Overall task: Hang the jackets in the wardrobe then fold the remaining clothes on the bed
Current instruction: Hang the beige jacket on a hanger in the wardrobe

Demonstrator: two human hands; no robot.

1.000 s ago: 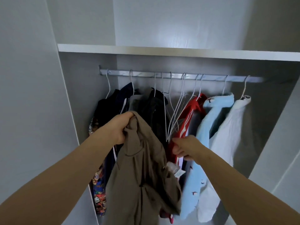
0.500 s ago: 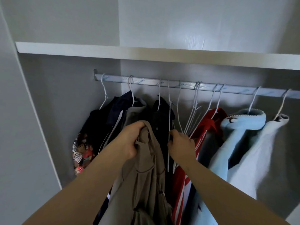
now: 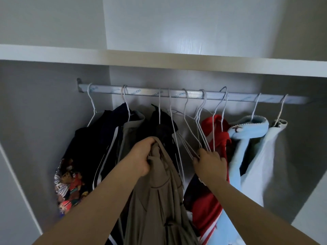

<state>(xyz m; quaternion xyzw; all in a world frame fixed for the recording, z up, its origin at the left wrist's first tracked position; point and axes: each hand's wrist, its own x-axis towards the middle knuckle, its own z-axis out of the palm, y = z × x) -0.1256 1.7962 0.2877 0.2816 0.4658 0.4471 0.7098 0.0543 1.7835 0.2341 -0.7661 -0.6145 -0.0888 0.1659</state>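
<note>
While the khaki jacket (image 3: 159, 200) is off the rail: it is held bunched at its collar end in front of the open wardrobe, no hanger in it yet.
Jacket axis: long axis near vertical, collar at 12 o'clock, body dropping to 6 o'clock and out of the frame's lower edge.
Left hand (image 3: 141, 156): fingers are clenched round the gathered collar fabric; the whole weight is carried here.
Right hand (image 3: 210, 165): fingers are curled round the lower wires of a bunch of empty hangers (image 3: 199, 128), whose hooks sit on the rail (image 3: 194, 94).
Key relation: the hangers lie at about 3 o'clock from the collar grip, near but apart from it; the right hand is already on them, the left is the nearer to the jacket.
Step judged: one hanger is being picked out; it must be freed from the bunch and brought to the collar, or the collar raised toward 1 o'clock to meet it.
Risk judged: several wires are gathered together, so more than one may come away.
Rail, 9 o'clock side: dark garments (image 3: 106, 138) and a patterned fabric (image 3: 70, 183) are hung.
Rail, 3 o'clock side: a red jacket (image 3: 212, 128), a light blue garment (image 3: 247, 128) and a white garment (image 3: 270, 147) are hung.
Above, 12 o'clock: a shelf (image 3: 177, 61) is fixed over the rail.
Bed: not in view.
</note>
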